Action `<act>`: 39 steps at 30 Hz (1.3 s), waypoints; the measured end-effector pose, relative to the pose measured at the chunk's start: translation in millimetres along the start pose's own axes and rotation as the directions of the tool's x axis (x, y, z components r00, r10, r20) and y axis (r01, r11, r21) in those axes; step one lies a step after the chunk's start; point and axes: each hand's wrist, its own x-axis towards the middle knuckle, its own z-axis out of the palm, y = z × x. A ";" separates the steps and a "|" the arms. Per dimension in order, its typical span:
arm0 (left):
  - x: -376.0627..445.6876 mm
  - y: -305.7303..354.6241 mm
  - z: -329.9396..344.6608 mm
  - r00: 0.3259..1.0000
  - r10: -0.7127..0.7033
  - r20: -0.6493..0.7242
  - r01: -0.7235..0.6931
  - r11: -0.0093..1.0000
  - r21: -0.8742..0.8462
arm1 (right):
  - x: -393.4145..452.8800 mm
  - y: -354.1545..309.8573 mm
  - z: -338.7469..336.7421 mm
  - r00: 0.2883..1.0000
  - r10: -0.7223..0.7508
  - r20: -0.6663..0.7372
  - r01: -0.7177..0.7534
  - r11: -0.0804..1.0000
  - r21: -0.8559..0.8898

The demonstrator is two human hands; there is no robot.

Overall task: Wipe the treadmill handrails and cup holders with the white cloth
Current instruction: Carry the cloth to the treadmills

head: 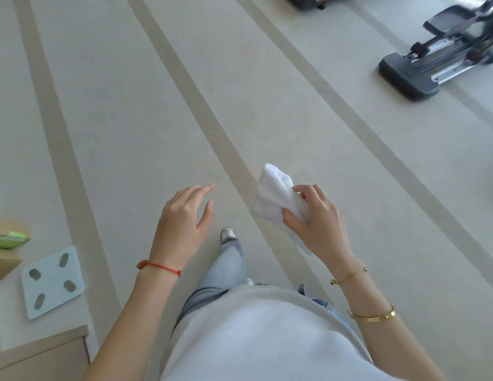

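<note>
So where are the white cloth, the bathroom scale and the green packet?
white cloth (273, 192): head view, on the bunched upper part above the fingers.
bathroom scale (51, 281): head view, on its pale middle.
green packet (8, 239): head view, on its top face.

A pale grey-beige floor (124, 111) is crossed by darker beige stripes (201, 111) running diagonally. At its far right edge, black exercise equipment (432, 64) is seen in bright daylight. At the near left edge, a light blue scale (51, 281) lies flat beside tan wooden furniture (41, 353), and a green packet (8, 240) rests on a ledge.
</note>
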 end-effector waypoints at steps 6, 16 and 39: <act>118.5 2.6 26.8 0.995 0.082 0.057 -0.083 0.997 0.006 | 88.8 32.0 -0.1 0.995 0.072 -0.064 -0.071 0.997 0.013; 371.8 12.8 57.8 0.970 0.220 0.100 -0.223 0.975 0.018 | 306.9 76.2 -13.0 0.974 0.139 -0.178 -0.135 0.990 0.035; 887.6 155.6 231.8 0.922 0.339 0.190 -0.335 0.941 -0.053 | 764.2 287.1 -129.5 0.925 0.245 -0.290 -0.254 0.967 0.007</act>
